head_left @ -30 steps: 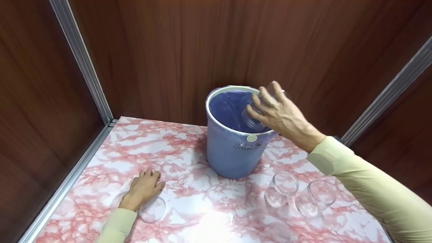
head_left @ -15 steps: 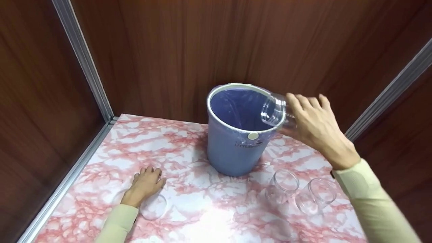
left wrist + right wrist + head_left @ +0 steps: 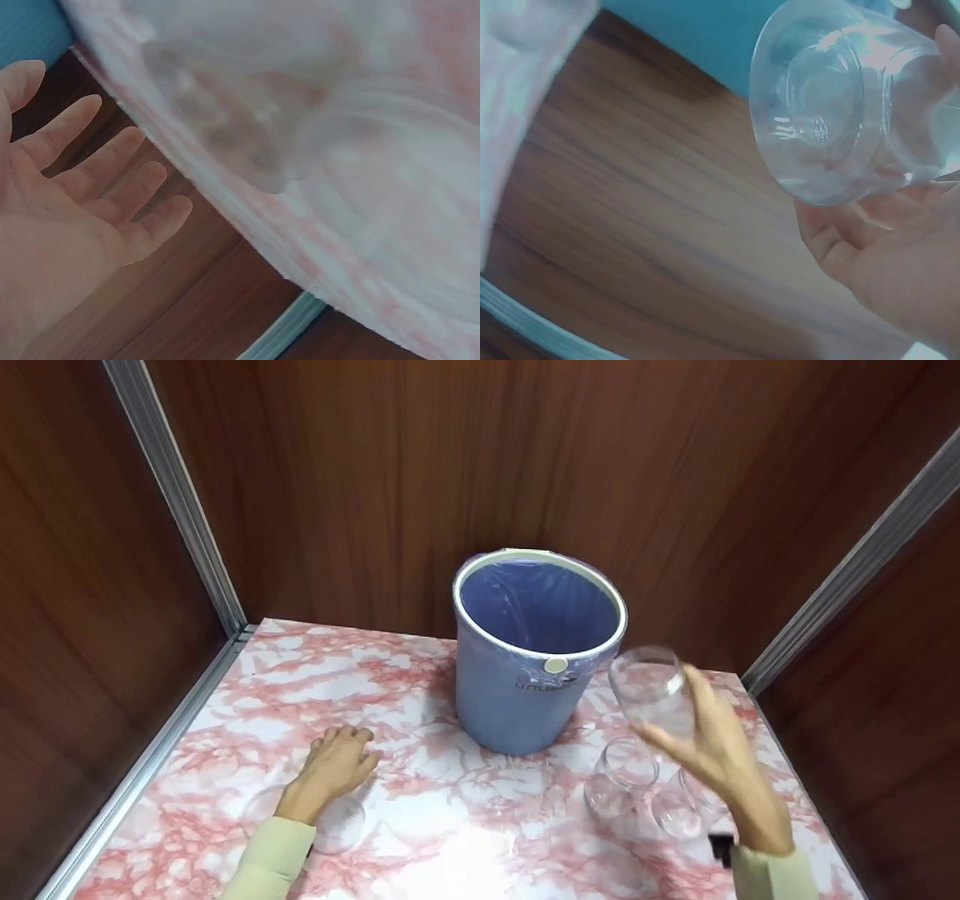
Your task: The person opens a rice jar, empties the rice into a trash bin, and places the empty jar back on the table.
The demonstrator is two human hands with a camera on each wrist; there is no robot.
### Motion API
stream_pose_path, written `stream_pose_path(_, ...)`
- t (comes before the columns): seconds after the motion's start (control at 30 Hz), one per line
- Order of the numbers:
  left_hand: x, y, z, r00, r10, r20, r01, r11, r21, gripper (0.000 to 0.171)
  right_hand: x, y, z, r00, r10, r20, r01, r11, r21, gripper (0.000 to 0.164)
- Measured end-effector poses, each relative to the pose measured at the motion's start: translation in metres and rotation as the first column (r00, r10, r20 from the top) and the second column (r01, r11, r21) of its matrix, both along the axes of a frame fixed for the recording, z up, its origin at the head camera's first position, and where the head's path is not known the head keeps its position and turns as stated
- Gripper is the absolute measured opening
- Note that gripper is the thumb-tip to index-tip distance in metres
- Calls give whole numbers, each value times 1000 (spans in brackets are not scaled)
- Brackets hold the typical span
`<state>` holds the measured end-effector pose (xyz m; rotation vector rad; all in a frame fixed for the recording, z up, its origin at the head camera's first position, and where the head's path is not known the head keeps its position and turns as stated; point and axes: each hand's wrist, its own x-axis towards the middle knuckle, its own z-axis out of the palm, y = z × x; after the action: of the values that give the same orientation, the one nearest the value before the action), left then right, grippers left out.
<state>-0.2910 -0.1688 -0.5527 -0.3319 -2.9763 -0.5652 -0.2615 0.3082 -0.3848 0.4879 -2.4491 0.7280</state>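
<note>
A clear plastic cup [image 3: 651, 694] is in my right hand [image 3: 724, 750], held above the table to the right of the bin. In the right wrist view the same cup [image 3: 825, 112] shows its wide mouth, with the fingers [image 3: 829, 240] curled against its side. Two more clear cups stand below it: one cup [image 3: 609, 802] in full view and a second cup [image 3: 675, 814] partly behind the hand. My left hand [image 3: 337, 765] hovers or rests over the table, loosely spread and holding nothing. Beside its wrist is a clear round-rimmed vessel [image 3: 339, 826]; another lies partly hidden under the forearm.
A blue bin [image 3: 506, 705] with a pale rim and plastic liner stands at the back middle of the red-and-white marbled table [image 3: 322, 675]. Brown wood panels [image 3: 360, 495] close off the back and sides, with metal strips [image 3: 184, 502] at the corners.
My right hand has drawn the cup out from over the bin, down and rightward. The cup, tipped sideways before, now has its mouth turned upward. My left hand has barely shifted.
</note>
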Motion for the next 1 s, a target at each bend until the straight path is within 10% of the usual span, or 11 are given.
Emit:
stream_pose_path(0.57,12,37,10,998,35,-57,-27,991,133,40,68,25,-108,981,-194,-3,190,964,-185,67)
stream_pose_path(1.0,9,43,14,998,8,-61,-1,994,112,44,82,32,-170,886,-264,381,330,937,-117,92)
